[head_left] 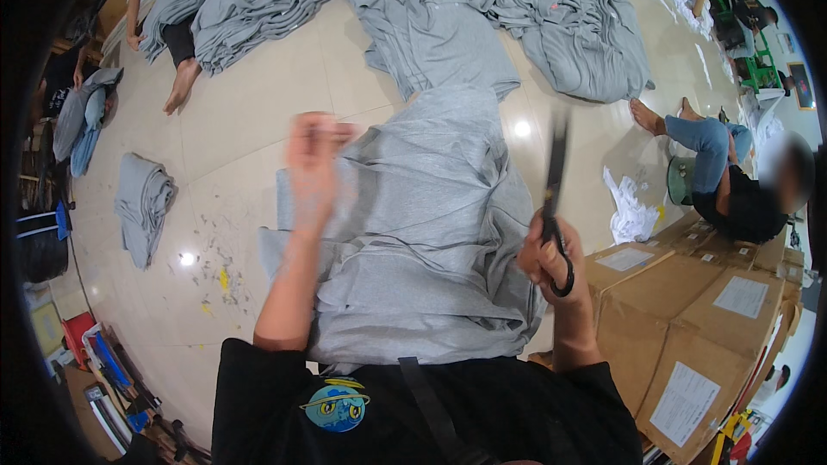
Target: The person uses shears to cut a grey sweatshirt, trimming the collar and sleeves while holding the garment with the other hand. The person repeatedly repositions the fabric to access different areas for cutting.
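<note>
A: Both our hands are up in front of us. The right hand is wrapped round the handles of some black scissors, blades pointing away from our body. What's the left hand doing, though?

B: Honestly, we can't tell. It's up by the left side of the grey cloth, but the fingers are a blur, so whether they're pinching fabric or loose is anyone's call.

A: Fair. And the blades?

B: Blurred too, so we can't say if they're apart. In our view they sit just to the right of the cloth, over the pale tiled floor.

A: So where's the cloth exactly?

B: Right in the middle, spread wrinkly in front of us from our black shirt outward. Its far end meets the middle grey pile in our view. More grey heaps either side of that, plus a small folded grey bundle on the floor off to our left.

A: We've got company too, right?

B: Yep, a person in jeans sitting on our right, near some white scraps. Cardboard boxes are nearer to us on that side, and somebody's bare foot shows at upper left.
</note>
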### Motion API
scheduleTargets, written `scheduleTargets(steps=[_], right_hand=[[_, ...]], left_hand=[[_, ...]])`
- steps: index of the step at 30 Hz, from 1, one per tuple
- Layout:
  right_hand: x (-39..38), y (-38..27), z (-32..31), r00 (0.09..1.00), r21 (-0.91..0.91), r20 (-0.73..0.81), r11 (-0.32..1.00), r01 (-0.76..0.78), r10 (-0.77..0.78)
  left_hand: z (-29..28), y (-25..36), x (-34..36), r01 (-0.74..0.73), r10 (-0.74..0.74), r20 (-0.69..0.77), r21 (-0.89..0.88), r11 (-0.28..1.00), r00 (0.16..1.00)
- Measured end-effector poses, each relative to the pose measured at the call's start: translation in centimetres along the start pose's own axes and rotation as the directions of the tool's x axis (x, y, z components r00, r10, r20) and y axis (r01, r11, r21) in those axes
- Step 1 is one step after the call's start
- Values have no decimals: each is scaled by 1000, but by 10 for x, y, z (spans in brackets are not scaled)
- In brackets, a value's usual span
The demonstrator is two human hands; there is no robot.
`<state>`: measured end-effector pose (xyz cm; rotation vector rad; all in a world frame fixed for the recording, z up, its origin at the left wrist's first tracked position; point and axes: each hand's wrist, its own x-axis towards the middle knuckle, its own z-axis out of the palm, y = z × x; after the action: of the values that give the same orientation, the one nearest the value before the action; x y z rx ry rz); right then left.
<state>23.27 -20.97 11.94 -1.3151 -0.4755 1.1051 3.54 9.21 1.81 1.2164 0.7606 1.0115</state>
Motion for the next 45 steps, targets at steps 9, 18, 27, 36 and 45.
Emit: scheduleTargets(steps=[9,18,27,36,45], right_hand=[[52,1,10,841,-493,-356,847,200,-406],[86,4,41,910,-264,-300,942,209,-286],[82,11,51,922,-102,-303,970,219,-240],[87,23,53,917,-36,-314,968,248,-247],[76,15,47,854,-258,-409,939,229,-321]], left_hand=[[-398,-49,-3,929,404,-900,281,241,167],[-25,43,8,-227,125,213,576,785,969],[111,35,-31,20,-88,472,146,989,877],[107,-2,-36,274,-209,378,-126,953,902],[106,16,-30,440,-331,451,-160,884,829]])
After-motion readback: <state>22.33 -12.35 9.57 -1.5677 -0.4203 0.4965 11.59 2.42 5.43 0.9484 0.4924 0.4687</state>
